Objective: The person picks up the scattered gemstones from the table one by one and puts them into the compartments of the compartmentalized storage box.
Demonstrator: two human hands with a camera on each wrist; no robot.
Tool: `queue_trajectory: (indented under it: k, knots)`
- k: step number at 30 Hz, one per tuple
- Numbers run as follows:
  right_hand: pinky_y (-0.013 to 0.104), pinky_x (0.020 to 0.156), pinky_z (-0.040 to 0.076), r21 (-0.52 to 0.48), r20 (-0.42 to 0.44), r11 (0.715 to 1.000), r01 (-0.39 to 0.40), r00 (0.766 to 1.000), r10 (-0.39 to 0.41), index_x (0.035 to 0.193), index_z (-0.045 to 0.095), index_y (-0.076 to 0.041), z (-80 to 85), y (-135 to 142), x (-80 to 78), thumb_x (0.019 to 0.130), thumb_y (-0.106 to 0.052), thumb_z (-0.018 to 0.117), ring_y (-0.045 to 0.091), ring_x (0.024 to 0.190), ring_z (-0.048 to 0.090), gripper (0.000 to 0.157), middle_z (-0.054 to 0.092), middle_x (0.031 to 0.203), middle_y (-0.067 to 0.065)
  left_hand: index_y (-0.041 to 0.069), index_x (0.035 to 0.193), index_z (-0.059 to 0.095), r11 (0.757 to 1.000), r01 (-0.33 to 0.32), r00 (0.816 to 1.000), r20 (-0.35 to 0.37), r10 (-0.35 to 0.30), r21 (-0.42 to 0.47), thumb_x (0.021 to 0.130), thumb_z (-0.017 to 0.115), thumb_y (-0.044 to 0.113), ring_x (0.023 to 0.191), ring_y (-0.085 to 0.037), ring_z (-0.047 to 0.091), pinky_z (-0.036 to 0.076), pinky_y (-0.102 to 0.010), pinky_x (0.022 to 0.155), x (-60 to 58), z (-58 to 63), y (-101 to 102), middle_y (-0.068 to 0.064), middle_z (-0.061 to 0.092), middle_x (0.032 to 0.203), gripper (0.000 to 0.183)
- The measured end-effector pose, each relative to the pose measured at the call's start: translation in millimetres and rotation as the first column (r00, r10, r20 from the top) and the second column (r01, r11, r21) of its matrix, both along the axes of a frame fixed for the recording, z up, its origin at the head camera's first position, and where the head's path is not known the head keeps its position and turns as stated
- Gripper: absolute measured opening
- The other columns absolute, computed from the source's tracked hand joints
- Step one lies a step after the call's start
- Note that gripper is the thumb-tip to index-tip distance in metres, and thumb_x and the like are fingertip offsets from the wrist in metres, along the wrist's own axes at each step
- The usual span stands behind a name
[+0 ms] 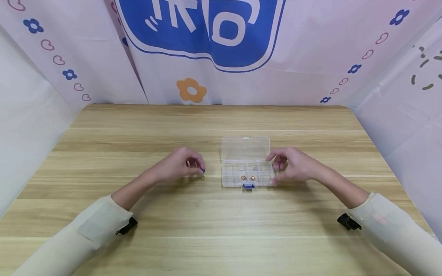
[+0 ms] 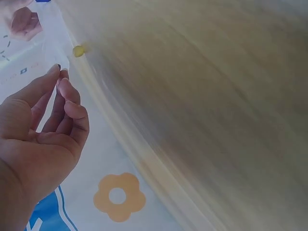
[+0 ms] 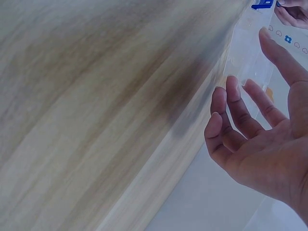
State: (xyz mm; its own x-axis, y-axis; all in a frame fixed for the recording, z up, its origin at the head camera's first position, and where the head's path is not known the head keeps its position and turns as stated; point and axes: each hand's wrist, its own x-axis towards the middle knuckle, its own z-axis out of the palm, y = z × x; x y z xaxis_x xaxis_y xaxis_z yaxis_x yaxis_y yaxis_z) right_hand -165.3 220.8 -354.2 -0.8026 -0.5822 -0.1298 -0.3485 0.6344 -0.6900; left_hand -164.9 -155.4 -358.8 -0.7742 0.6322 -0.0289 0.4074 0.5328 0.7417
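My left hand (image 1: 181, 165) pinches a small dark blue piece (image 1: 203, 170) between thumb and fingertips; only its edge shows. Right under those fingertips, a small yellow bead (image 2: 78, 51) lies on the wooden table. A clear plastic compartment box (image 1: 228, 181) stands to the right with its lid (image 1: 245, 148) folded back. Inside are an orange-brown bead (image 1: 243, 178), another like it (image 1: 253, 178), and pale pieces in the back row. My right hand (image 1: 293, 165) holds the box at its right end, thumb at the front corner and index finger near the hinge side.
The box has a blue latch (image 1: 248, 186) at its front. Behind the wooden table (image 1: 221, 230) hangs a white printed cloth (image 1: 297, 88) with a blue sign and flowers. White cloth walls stand at both sides.
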Motion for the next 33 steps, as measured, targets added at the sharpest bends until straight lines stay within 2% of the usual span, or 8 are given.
queue_trajectory:
  k: [9,16,33]
  knots:
    - [0.032,0.077,0.053,0.001,0.007,1.000,0.006,1.000,-0.006,0.116,0.068,0.005,0.2,0.1,0.6,0.068,-0.014,0.097,0.020,0.081,0.059,0.059,0.065,0.087,0.007,0.006,0.087,0.076,1.000,0.022,1.000,-0.023,-0.021,0.022,0.091,0.078,0.003,0.076,-0.013,0.064,0.053,-0.027,0.068,-2.5,2.0,13.3,0.001,0.073,0.083,0.006]
    - [0.031,0.076,0.053,0.006,0.001,1.000,0.006,1.000,-0.006,0.117,0.068,0.004,0.4,-0.2,0.3,0.068,-0.015,0.098,0.020,0.081,0.059,0.060,0.065,0.087,0.007,0.004,0.088,0.076,0.998,0.055,0.998,-0.010,-0.055,0.040,0.092,0.077,0.002,0.076,-0.011,0.064,0.056,-0.028,0.071,-3.7,0.7,24.2,-0.003,0.074,0.084,0.005]
    - [0.031,0.076,0.053,-0.002,-0.002,1.000,-0.005,1.000,0.005,0.117,0.067,0.005,0.5,1.0,-0.1,0.069,-0.014,0.097,0.020,0.081,0.059,0.060,0.065,0.087,0.007,0.006,0.091,0.077,0.999,0.024,0.999,-0.035,-0.023,0.037,0.093,0.076,0.003,0.073,-0.011,0.063,0.052,-0.026,0.065,-6.1,3.6,43.0,-0.003,0.075,0.087,0.004]
